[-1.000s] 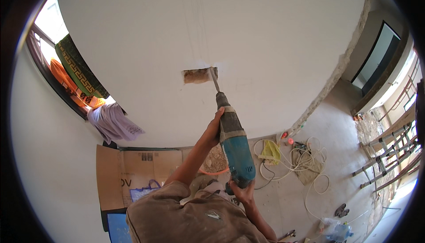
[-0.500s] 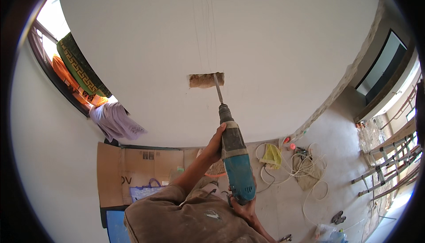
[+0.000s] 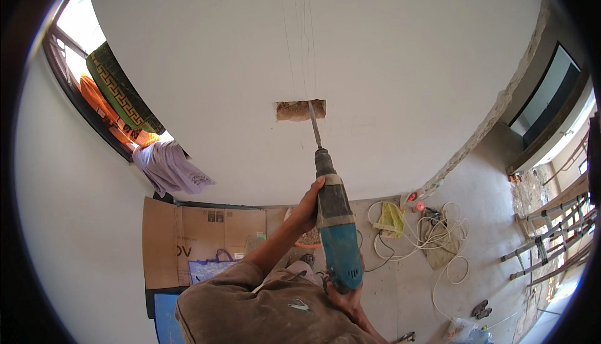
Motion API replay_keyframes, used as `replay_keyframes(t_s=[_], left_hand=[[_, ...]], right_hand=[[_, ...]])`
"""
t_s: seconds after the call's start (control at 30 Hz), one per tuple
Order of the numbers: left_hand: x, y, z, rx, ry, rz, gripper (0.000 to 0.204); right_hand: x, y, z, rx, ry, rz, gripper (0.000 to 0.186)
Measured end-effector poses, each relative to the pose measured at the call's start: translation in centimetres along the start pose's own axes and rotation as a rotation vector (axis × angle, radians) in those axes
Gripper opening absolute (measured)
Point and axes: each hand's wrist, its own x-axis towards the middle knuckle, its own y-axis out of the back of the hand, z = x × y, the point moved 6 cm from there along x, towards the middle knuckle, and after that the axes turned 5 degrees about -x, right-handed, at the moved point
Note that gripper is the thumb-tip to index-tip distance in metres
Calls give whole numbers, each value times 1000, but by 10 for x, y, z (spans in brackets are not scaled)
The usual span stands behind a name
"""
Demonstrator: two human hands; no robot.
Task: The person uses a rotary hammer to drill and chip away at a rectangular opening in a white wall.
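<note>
Bit [image 3: 315, 126] has slid left within the hole [image 3: 291, 112] in the white wall [image 3: 407, 62]; left hand [image 3: 307, 211] and right hand [image 3: 347, 299] clamp the drill [image 3: 341, 250]; cable [image 3: 427, 242] coils on the floor [image 3: 385, 303].

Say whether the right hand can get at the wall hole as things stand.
Probably not: the right hand is holding the back of the drill, whose body and bit stretch between that hand and the wall hole.
</note>
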Motion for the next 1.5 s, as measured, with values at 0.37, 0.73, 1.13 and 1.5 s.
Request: replay_keyframes(t_s=[0.37,0.73,1.13,1.5], left_hand=[[6,4,9,56,-19,77,60],[35,25,45,-48,-49,-4,65],[23,3,5,-113,74,6,59],[1,-26,5,-26,44,13,63]], right_hand=[[10,-6,0,-62,18,-11,103],[59,-25,-80,-258,233,28,101],[20,-7,-44,-31,15,45,102],[-5,9,-38,38,34,61,104]])
